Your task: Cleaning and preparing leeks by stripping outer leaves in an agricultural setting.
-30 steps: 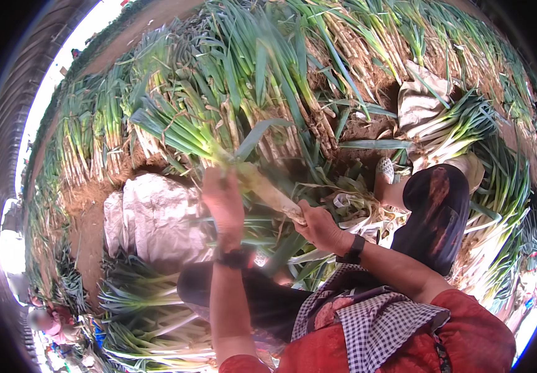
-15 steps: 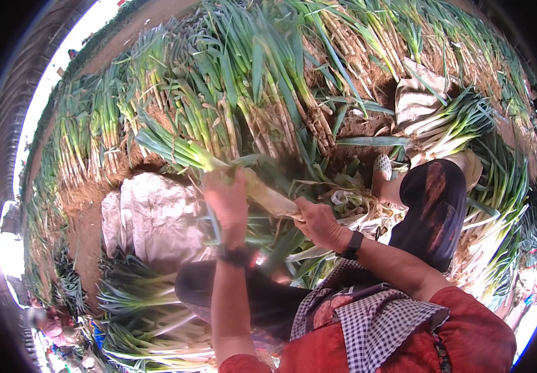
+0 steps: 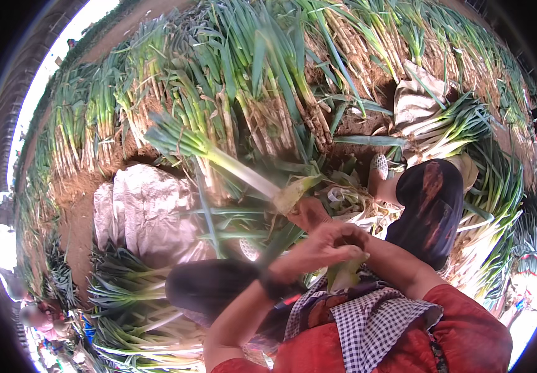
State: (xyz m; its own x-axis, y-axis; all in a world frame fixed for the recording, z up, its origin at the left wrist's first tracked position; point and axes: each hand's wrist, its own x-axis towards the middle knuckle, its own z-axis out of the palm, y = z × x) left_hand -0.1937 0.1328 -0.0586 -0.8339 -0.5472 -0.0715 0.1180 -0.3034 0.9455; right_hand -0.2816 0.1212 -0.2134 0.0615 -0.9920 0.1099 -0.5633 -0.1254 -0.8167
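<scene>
My right hand [image 3: 309,214] is closed round the root end of a leek [image 3: 243,172]. The stalk slants up to the left, its white shank bare and its green leaves at the far end. A loosened pale-green outer layer [image 3: 293,193] bunches near the right fingers. Crossed over my right wrist, my left hand [image 3: 324,247] is closed, with a peeled leek leaf [image 3: 344,275] hanging beneath it. The left fingertips are partly hidden.
Rows of unpeeled leeks [image 3: 268,118] with soil on them stand ahead. Cleaned leeks [image 3: 134,298] lie at my left, more leeks [image 3: 455,127] at my right. Folded pale sacks [image 3: 147,208] rest on the soil. Peeled scraps [image 3: 355,205] pile between my knees.
My left hand has left the leek's shank and swung right and toward me, drawing a leaf off. The right hand still grips the root end, and the white shank now shows.
</scene>
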